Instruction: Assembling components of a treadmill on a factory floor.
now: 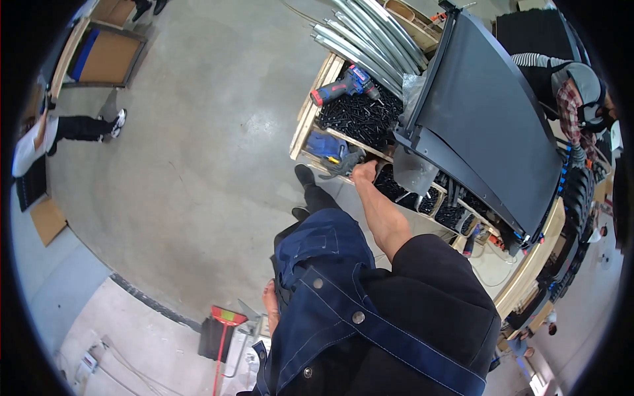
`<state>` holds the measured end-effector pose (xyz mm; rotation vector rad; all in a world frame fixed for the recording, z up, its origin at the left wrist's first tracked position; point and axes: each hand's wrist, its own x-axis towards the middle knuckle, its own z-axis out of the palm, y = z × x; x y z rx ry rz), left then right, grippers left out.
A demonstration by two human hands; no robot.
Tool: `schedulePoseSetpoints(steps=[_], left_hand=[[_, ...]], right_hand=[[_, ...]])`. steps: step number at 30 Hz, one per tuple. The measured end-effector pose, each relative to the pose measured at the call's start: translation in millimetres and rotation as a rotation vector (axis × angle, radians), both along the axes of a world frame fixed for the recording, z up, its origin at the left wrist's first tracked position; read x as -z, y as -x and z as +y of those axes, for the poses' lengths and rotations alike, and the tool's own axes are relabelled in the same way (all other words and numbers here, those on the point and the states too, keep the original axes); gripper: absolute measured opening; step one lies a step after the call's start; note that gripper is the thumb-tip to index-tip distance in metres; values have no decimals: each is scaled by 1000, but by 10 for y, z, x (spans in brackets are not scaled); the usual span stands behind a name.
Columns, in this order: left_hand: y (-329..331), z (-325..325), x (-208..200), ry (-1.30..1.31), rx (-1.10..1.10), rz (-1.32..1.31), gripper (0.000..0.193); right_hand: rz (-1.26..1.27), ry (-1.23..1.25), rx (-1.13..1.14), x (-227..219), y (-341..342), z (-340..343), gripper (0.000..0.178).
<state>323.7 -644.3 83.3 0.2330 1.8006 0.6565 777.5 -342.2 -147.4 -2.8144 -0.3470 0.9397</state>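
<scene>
My right hand (364, 171) reaches forward to a wooden compartment tray (305, 132). Its fingers look curled down at the near partition, and whatever they hold is hidden. Beside it lie grey work gloves (345, 163) and a blue cloth-like bundle (325, 144). Loose black screws (363, 119) fill the compartment beyond, with a blue and red cordless drill (347, 84) resting on top. My left hand (270, 298) hangs low at my left side, away from the tray; its fingers are partly hidden against my clothes.
A large dark grey panel (489, 112) stands over the tray's right side. Silver metal tubes (376, 36) lie behind the screws. A person in a plaid sleeve (569, 109) works beyond the panel. A red broom (228, 317) and another person's legs (86, 127) are at left.
</scene>
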Motion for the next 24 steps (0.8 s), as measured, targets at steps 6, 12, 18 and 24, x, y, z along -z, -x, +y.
schedulePoseSetpoints(steps=[6,12,18,24], left_hand=[[641,349,-533,201,-191,26,33],[990,1382,-532,214,-256,-56,32],[797,3176,-388,21,304,-48,31],[-79,4741,-617,-66,822,-564,35]], right_hand=[[-119,85,-11,-808,952,359,20],[-231,-82,88,-993,985,334,22],[-4,-700,398,-1225,1215,-15,12],[781,-886,605,-2946,2467,662,8]])
